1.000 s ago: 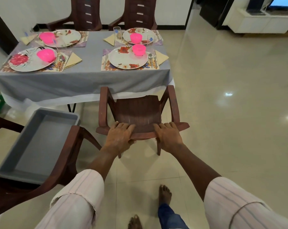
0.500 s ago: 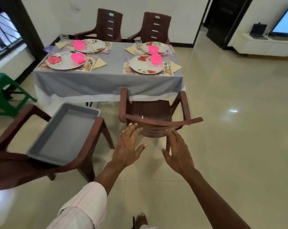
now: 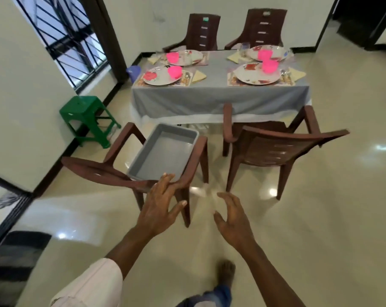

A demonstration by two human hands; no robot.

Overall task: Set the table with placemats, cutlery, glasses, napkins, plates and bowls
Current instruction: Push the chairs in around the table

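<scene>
The table [image 3: 218, 98] with a grey cloth carries several place settings: floral plates [image 3: 256, 74], pink bowls [image 3: 174, 71], yellow napkins [image 3: 198, 76], cutlery [image 3: 285, 75] and a glass [image 3: 245, 47] on placemats. A grey tub [image 3: 165, 155] lies on the seat of the near left brown chair [image 3: 112, 171]. My left hand [image 3: 162, 207] hovers with spread fingers just over that chair's back corner, holding nothing. My right hand [image 3: 232, 216] floats beside it over the floor, fingers loosely spread and holding nothing.
A second brown chair [image 3: 276, 142] stands at the table's near right side, two more [image 3: 204, 32] at the far side. A green stool [image 3: 85, 116] sits by the left wall under a barred window. My bare foot [image 3: 226, 273] is on the glossy tiled floor.
Both hands let go of the right chair's back and drew away. I stepped back and turned left, so my hands now hover by the chair holding the tub.
</scene>
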